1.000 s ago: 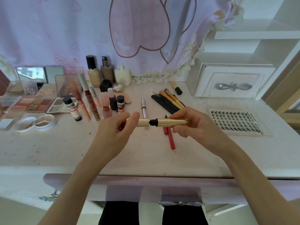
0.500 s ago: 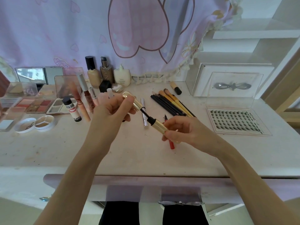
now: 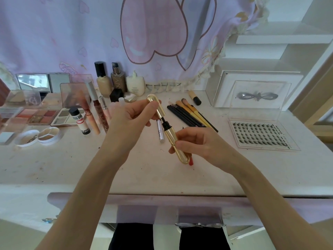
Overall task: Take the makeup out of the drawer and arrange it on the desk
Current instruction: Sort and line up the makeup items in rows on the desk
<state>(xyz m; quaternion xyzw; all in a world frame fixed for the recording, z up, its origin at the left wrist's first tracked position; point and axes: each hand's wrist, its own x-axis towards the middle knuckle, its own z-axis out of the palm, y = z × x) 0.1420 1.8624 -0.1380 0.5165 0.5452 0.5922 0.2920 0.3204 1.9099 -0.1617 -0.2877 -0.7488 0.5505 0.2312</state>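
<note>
Both hands hold a gold mascara above the middle of the white desk (image 3: 72, 165). My left hand (image 3: 131, 118) grips the gold cap (image 3: 156, 105), whose black wand is mostly pushed into the tube. My right hand (image 3: 200, 143) grips the gold mascara tube (image 3: 175, 143), tilted with its rounded end toward me. A short length of black wand shows between cap and tube. The drawer (image 3: 162, 208) is open at the desk's front edge, its inside hidden.
Palettes (image 3: 38, 116), lip tubes (image 3: 93, 109) and small bottles lie at the left, foundation bottles (image 3: 110, 78) at the back. A silver tube (image 3: 160, 130), black pencils and brushes (image 3: 191, 114) and a red pencil (image 3: 191, 161) lie near the hands. A clear lash case (image 3: 259, 134) sits right.
The cap was pulled off up and to the left, baring the wand. Now the wand has slid back into the tube, and the tube tilts more steeply.
</note>
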